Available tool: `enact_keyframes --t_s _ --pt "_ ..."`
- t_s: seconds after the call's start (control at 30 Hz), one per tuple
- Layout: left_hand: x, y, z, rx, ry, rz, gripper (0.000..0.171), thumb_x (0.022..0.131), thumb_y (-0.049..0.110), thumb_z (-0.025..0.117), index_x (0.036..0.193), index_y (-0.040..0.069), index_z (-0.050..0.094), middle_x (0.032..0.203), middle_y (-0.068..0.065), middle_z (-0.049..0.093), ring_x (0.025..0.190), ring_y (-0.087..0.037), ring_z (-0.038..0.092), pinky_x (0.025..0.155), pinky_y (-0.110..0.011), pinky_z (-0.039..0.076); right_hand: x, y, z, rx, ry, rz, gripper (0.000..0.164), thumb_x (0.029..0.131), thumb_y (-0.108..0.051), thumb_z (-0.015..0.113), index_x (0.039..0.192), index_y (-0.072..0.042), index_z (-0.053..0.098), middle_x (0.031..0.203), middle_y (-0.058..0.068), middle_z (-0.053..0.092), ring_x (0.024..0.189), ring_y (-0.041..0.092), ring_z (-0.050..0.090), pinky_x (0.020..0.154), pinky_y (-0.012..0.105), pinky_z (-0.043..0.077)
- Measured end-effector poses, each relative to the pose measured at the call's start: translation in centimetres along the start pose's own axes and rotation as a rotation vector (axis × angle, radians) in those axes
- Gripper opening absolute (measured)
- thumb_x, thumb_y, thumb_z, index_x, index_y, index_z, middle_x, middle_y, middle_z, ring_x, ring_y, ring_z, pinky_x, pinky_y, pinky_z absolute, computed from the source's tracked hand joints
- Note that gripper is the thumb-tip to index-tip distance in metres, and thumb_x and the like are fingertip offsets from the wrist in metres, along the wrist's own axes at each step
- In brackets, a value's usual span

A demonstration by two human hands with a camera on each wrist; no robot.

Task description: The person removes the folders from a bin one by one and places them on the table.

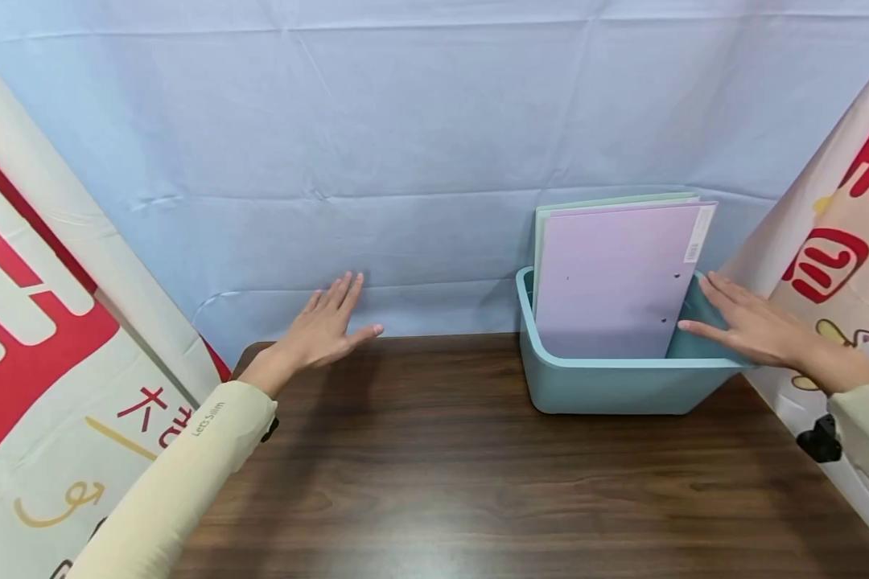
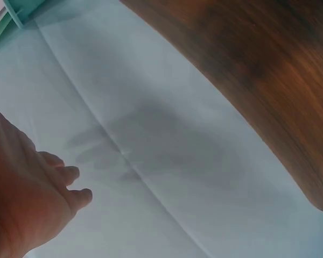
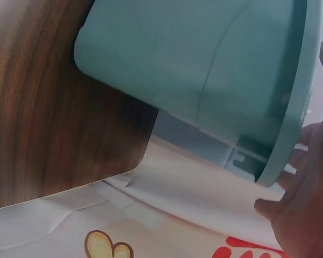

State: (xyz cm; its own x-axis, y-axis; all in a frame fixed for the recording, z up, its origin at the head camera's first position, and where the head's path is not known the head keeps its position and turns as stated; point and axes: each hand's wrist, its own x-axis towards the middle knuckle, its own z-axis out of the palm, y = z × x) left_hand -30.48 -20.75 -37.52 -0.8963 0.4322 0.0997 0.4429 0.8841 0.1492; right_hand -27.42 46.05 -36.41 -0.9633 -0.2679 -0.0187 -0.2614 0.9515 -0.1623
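A blue-green plastic bin [image 1: 633, 390] stands at the back right of the table. Upright inside it, leaning against the back, are a lilac folder [image 1: 615, 281] with a white label and a pale green folder [image 1: 615, 201] behind it. My right hand [image 1: 756, 322] is spread with straight fingers at the bin's right rim; in the right wrist view its fingers [image 3: 296, 161] lie right beside that rim. Over the table's back left corner my left hand [image 1: 322, 322] hovers, fingers extended and holding nothing. Its shadow falls on the cloth in the left wrist view.
The dark wooden table [image 1: 463, 482] reaches back to a light blue cloth [image 1: 405, 161] hanging behind it. Printed banners flank it, one with red and white shapes [image 1: 36, 322] at left, one with cartoon figures [image 1: 833, 265] at right.
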Motion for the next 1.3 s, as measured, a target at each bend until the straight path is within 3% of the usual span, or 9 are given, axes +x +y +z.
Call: enact_keyframes --t_s 0.27,0.57,1.3 --pt "0.7 0.9 0.1 -0.032 0.012 0.029 0.103 0.103 0.077 0.037 0.171 0.012 -0.004 0.178 -0.016 0.000 0.164 -0.038 0.007 0.130 -0.062 0.008 0.4 1.0 0.1 0.075 -0.023 0.018 0.100 0.106 -0.054 0.051 0.164 0.010 0.000 0.168 0.041 -0.001 0.153 0.064 0.005 0.111 0.086 0.014" --pt "1.5 2.1 0.3 -0.083 -0.008 0.062 0.102 0.102 0.079 0.035 0.171 0.016 -0.006 0.179 -0.011 -0.003 0.165 -0.032 0.004 0.130 -0.062 0.008 0.5 1.9 0.7 0.119 -0.035 0.032 0.100 0.106 -0.055 0.049 0.164 0.008 -0.003 0.168 0.039 -0.004 0.153 0.063 0.002 0.111 0.087 0.010" --pt "4.1 5.3 1.4 -0.168 0.026 0.158 0.097 0.104 0.077 0.033 0.171 0.020 -0.008 0.179 -0.009 -0.002 0.165 -0.030 0.004 0.131 -0.058 0.009 1.3 2.6 1.5 0.201 -0.025 0.048 0.101 0.105 -0.058 0.049 0.168 -0.003 -0.008 0.172 0.031 -0.011 0.155 0.061 -0.002 0.107 0.091 0.008"
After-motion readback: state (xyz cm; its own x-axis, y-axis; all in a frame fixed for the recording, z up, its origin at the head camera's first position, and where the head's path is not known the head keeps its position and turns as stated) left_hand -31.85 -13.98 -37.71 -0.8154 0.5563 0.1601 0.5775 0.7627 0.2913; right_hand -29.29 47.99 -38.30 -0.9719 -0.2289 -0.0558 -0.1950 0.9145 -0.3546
